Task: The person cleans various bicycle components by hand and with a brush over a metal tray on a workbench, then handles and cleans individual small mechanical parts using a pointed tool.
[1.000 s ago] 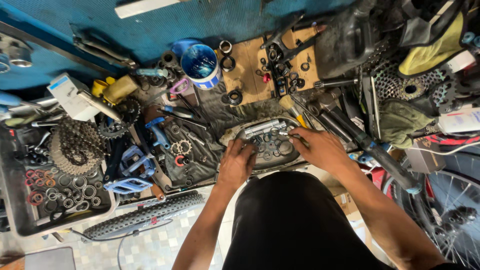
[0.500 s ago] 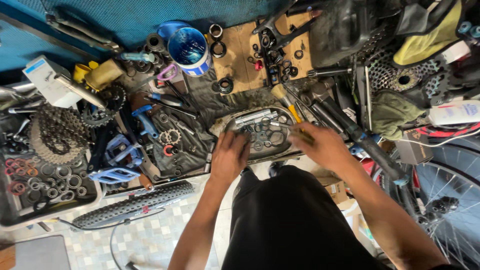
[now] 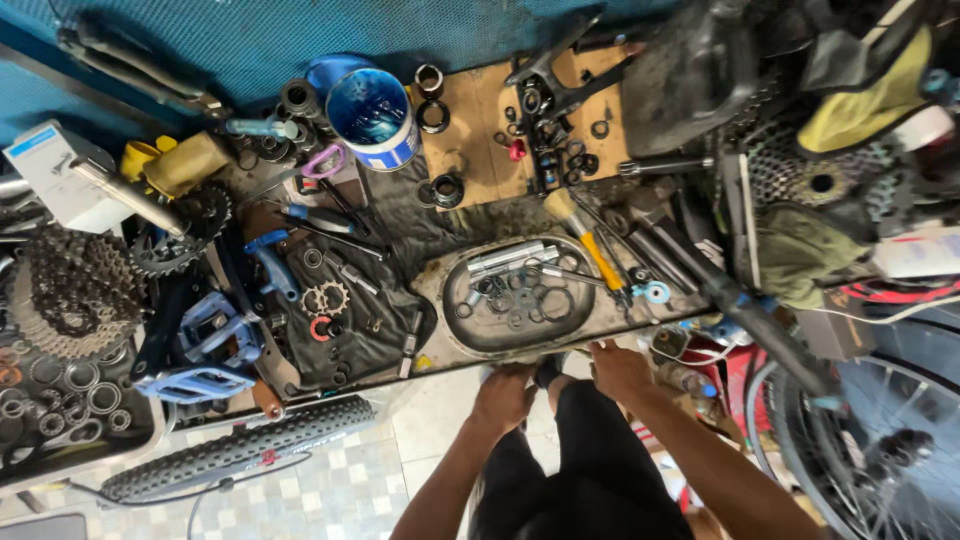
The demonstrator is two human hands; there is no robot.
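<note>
Both hands have pulled back off the tray point(image 3: 452, 330) since the earlier frame and now sit at the near edge of the bench. Left hand point(image 3: 503, 397) is curled loosely below the tray's near rim, holding nothing I can see; whether it touches the bench edge I cannot tell. Right hand point(image 3: 618, 368) rests just below the rim's right end, fingers bent, also empty as far as shows. Just above both hands the oval tray holds rings, washers and silver tubes point(image 3: 505, 258). A yellow-handled brush point(image 3: 585, 240) lies up and right of the right hand. A tyre point(image 3: 235, 452) lies well left of the left hand.
</note>
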